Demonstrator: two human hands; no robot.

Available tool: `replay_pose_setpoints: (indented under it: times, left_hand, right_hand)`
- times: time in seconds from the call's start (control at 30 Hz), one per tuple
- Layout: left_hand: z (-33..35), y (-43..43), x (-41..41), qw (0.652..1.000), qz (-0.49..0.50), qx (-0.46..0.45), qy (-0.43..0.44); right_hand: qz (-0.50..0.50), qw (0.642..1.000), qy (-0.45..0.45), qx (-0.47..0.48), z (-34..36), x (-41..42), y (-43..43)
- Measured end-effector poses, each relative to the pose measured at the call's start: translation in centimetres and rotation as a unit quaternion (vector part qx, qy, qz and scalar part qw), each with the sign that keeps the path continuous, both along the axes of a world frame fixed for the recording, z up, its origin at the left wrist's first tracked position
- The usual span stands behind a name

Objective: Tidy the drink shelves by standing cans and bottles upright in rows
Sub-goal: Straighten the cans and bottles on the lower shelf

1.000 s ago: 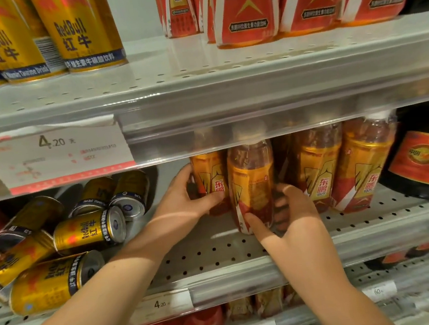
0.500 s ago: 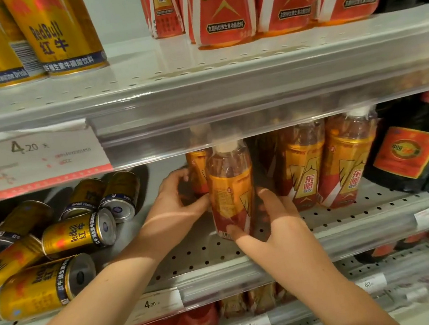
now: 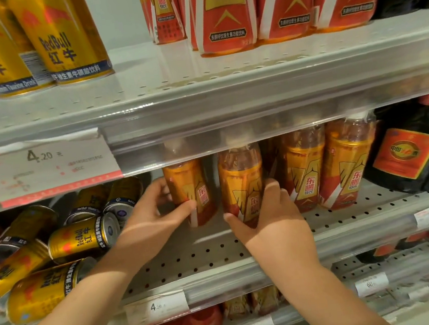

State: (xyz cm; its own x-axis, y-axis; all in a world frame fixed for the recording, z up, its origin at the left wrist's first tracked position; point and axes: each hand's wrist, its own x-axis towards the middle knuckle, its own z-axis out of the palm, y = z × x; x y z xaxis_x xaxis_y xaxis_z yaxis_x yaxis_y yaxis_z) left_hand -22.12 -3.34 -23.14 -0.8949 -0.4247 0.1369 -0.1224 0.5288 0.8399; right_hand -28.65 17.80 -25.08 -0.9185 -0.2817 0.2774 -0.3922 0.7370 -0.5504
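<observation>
Both hands are on the middle shelf (image 3: 192, 256), each wrapped round its own small drink bottle. The left hand (image 3: 155, 218) holds the leftmost Dongpeng bottle (image 3: 188, 189) with its thumb across the lower label and its fingers curled behind, while the right hand (image 3: 269, 217) grips the second Dongpeng bottle (image 3: 240, 186) low down, thumb near the base on one side and fingers round the other. Both bottles look about upright, with a gap between them. Holding them low probably gives control of where each base lands, so the pair can be brought level with the two neighbouring bottles (image 3: 304, 175) standing just to the right, labels forward. All four appear to be clear plastic filled with amber liquid and sleeved in glossy gold-and-red film; their caps are hidden behind the translucent price rail (image 3: 258, 130) of the shelf above. The shelf is pale painted metal punched with rows of small holes, and looks smooth enough for a bottle to slide. Left of the hands, gold Red Bull cans (image 3: 82, 239) lie toppled on their sides in a loose heap; as smooth cylinders they would roll readily, and I judge them the larger job left. Squat dark bottles (image 3: 417, 153) with red labels stand at the far right.
</observation>
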Motion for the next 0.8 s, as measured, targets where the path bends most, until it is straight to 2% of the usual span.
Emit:
replay_pose_setpoints:
  times: [0.13, 0.2, 0.33, 0.6, 0.7, 0.8]
  left_hand:
    - [0.4, -0.8, 2.5, 0.997, -0.055, -0.007, -0.049]
    - [0.5, -0.4, 2.8, 0.997, -0.071, 0.005, -0.043]
    - [0.4, 1.2, 2.0, 0.996, -0.083, 0.038, -0.022]
    - [0.0, 1.8, 0.4, 0.995, -0.086, 0.030, -0.027]
    - [0.2, 1.7, 0.1, 0.993, -0.106, 0.040, -0.040]
    - [0.3, 2.0, -0.3, 0.990, -0.122, 0.048, -0.047]
  right_hand:
    - [-0.011, 0.998, -0.069, -0.010, 1.0, -1.4, -1.3]
    - [-0.013, 0.997, -0.078, -0.022, 1.3, -1.8, -1.6]
    - [0.009, 0.984, -0.165, -0.067, 0.6, -1.5, -1.2]
    - [-0.009, 0.997, -0.073, 0.000, -0.2, -1.5, -0.4]
    - [-0.020, 0.991, -0.115, -0.058, 0.0, -1.9, -0.2]
    - [-0.011, 0.992, -0.093, -0.088, -0.5, -1.8, 0.1]
